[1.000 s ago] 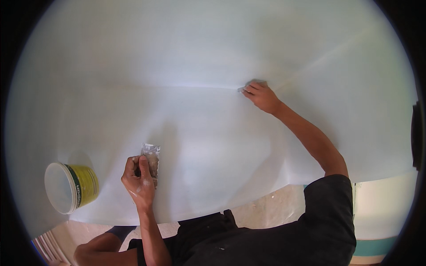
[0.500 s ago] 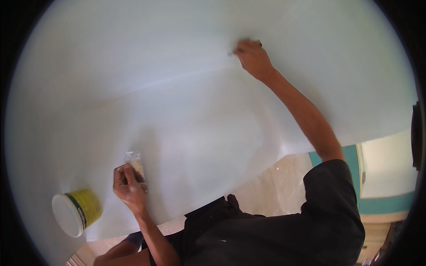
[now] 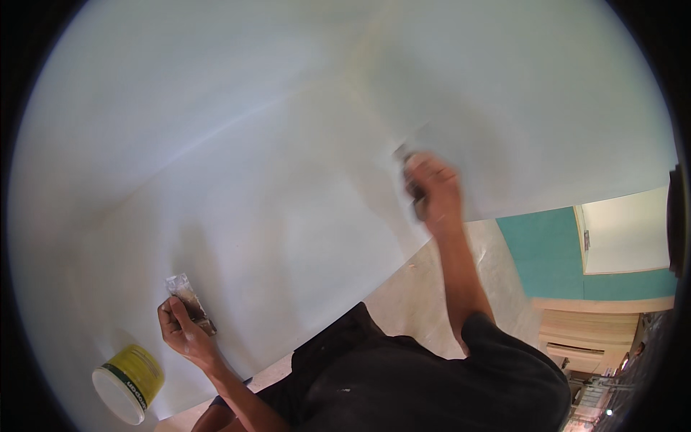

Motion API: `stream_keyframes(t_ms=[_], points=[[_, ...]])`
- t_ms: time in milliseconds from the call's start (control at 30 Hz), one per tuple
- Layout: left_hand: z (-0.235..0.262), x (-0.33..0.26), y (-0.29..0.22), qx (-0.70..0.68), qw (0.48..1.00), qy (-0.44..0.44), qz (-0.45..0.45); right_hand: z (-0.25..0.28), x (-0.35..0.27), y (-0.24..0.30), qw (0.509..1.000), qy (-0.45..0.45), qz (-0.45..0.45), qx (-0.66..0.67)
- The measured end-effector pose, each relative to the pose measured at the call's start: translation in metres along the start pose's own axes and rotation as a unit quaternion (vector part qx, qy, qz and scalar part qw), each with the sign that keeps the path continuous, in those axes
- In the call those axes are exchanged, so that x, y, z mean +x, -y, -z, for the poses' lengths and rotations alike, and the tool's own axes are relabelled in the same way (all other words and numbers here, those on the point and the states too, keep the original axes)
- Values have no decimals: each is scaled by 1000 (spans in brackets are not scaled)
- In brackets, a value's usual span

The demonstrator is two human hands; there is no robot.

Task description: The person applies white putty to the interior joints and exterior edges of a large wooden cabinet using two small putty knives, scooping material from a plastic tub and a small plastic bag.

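My left hand [image 3: 183, 330] grips a small putty knife [image 3: 189, 300] smeared with pale filler and holds it against the white wall [image 3: 288, 144], low on the left. My right hand [image 3: 433, 189] is raised higher on the wall and blurred by motion. It is closed around a dark-handled scraper [image 3: 410, 173], whose blade touches the wall surface. A faint crease line runs across the wall from the left toward my right hand.
A yellow tub with a white lid [image 3: 129, 383] sits at the lower left, just under my left hand. A teal wall panel [image 3: 547, 252] and a pale doorway opening [image 3: 626, 230] lie to the right. Beige flooring [image 3: 425, 288] shows below the white wall.
My right hand went up the wall and has now come back down to the right, blurred. My left hand keeps the putty knife, and the view has tilted.
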State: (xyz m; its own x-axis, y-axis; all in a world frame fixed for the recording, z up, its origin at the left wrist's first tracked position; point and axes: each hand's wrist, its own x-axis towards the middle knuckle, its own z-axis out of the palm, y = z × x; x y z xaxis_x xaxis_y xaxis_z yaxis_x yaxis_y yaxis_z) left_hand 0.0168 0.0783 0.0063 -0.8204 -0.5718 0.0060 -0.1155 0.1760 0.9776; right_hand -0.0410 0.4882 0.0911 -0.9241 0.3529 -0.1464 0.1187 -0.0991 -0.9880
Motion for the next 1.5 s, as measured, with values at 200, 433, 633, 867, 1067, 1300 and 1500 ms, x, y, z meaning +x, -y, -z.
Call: stream_keyframes(t_ms=[200, 433, 633, 867, 1067, 1300, 1500], points=[[-1, 6, -4, 2, 999, -26, 37, -115, -74, -78, 868, 480, 18, -128], [26, -66, -11, -49, 973, -174, 141, -163, -56, -124, 768, 603, 157, -151], [52, -147, 38, -69, 926, -346, 135, -160, -52, -142, 777, 566, 210, -179], [60, -154, 51, -126, 894, -411, 130, -160, -51, -134, 752, 580, 259, -175], [53, -97, 2, -78, 958, -273, 52, -154, -50, -89, 803, 554, 136, -172], [73, -76, 3, -17, 994, -104, 19, -151, -70, -101, 820, 542, 95, -160], [87, -85, 20, -10, 993, 115, 26, -151, -77, -126, 839, 509, 128, -141]])
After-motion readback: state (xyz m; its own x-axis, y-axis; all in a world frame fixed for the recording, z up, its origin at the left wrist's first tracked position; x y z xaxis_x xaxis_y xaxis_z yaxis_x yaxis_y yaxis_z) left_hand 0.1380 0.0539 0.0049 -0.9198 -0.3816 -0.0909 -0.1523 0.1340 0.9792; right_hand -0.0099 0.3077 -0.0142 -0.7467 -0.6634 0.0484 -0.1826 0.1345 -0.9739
